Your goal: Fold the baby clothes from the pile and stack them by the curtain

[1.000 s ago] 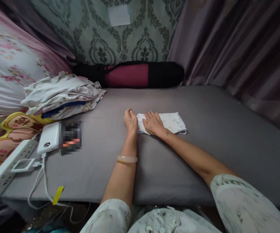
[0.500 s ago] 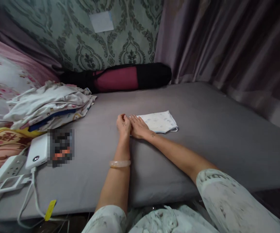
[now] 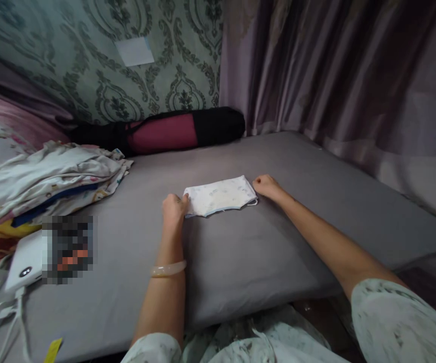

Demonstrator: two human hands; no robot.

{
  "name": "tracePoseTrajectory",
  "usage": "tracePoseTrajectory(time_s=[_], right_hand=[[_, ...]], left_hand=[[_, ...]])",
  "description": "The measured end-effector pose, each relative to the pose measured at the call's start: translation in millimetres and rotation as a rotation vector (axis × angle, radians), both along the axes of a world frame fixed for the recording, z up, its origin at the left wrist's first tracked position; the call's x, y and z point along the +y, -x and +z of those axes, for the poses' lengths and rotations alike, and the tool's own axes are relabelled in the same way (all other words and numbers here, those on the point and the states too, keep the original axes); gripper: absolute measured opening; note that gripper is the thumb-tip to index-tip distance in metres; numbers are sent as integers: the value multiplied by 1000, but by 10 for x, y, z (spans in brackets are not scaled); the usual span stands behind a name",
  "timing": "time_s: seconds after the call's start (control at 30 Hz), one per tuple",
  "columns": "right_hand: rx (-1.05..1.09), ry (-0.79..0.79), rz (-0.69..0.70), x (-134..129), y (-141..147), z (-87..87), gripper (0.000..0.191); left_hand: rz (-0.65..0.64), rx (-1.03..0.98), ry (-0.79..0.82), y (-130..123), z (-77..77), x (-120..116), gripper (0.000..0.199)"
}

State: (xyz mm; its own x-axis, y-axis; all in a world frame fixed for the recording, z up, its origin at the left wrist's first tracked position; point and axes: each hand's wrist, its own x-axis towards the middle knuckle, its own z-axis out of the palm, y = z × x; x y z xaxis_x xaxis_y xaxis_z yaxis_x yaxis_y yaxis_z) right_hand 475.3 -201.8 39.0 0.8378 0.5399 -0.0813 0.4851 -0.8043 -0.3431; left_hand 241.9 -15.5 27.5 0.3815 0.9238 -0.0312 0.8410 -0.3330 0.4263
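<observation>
A small folded white garment (image 3: 220,196) with a faint print and pale blue edging lies flat on the grey sheet, a thin white cord loop poking out at its lower right corner. My left hand (image 3: 174,206) is closed at the garment's left end, the thumb over its edge and the other fingers curled. At the opposite end, my right hand (image 3: 266,185) is closed beside the upper right edge. Its fingertips are bent together, and whether any fabric is between them is hidden.
Rumpled clothes (image 3: 51,174) are piled at the left, near a white power bank (image 3: 24,264) with a cable and a pixelated patch. A long black and maroon bag (image 3: 163,133) lies against the patterned wall. Curtains (image 3: 297,65) hang at the right, beside the bed's grey sheet (image 3: 240,267).
My hands, side by side at the garment's left end before, are now apart. The right hand has moved across to the right end and curled its fingers. The view has shifted right.
</observation>
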Motion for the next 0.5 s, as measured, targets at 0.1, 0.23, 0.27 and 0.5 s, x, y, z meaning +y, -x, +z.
tracePoseTrajectory(time_s=[0.1, 0.23, 0.27, 0.5], right_hand=[[18, 41, 6, -45, 25, -40, 31], [94, 13, -7, 11, 125, -23, 32], [149, -4, -23, 24, 139, -8, 33], [434, -212, -37, 21, 153, 36, 33]], left_hand=[[-55, 44, 12, -15, 25, -12, 36], [-125, 65, 44, -8, 59, -17, 37], [-131, 48, 77, 2, 58, -7, 38], [-163, -128, 236, 30, -19, 108, 32]])
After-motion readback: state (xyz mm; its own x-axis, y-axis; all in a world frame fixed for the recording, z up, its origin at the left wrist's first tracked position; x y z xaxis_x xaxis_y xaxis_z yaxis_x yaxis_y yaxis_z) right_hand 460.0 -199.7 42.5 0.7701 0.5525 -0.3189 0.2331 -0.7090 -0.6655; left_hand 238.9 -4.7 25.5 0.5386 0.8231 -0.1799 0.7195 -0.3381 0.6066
